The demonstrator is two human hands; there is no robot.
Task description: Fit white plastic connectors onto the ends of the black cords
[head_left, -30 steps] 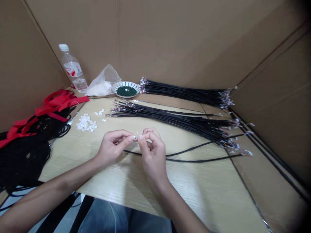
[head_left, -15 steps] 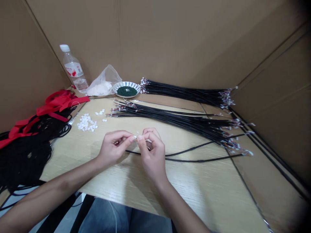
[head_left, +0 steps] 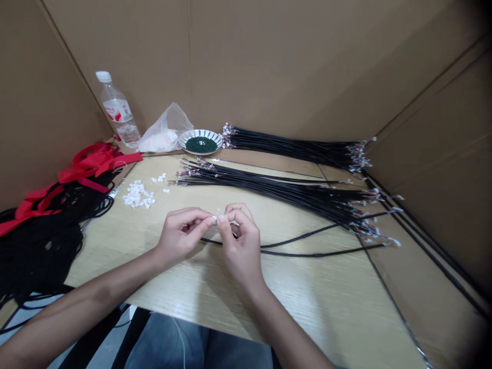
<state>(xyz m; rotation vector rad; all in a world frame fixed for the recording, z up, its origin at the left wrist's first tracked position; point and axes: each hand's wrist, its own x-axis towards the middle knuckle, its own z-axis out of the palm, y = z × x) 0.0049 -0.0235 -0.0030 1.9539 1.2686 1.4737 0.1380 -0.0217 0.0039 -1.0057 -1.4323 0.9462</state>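
Because the small white piece (head_left: 214,219) is mostly hidden by our fingertips, we could easily misjudge how it meets the thin pale wire (head_left: 218,211) poking up beside it. Our left hand (head_left: 182,230) has its grip clamped on that piece, thumb against forefinger; our right hand (head_left: 243,233), just to the right, has its grip pinched together at the wire. Both hands are over the near middle of the tabletop (head_left: 172,297).

If we pinched too loosely, the piece would likely slip away, and it might bounce left toward the loose white pieces (head_left: 139,195) and be lost among its likes. Too hard a pull could bend or free the wire, since it looks very fine.

Two black cables (head_left: 292,254) run from about our hands out to the right; whether either ends in our grip, we cannot tell. One crosses the right end of the near bundle (head_left: 265,188), so a tug could snag the frayed tips there. If our left forearm swung wide, it might drag the dark cords (head_left: 34,266) by the red strips (head_left: 92,163). Farther off, the patterned dish (head_left: 218,141) sits just beside the far bundle (head_left: 288,147); shoving that bundle left could spill its green contents.
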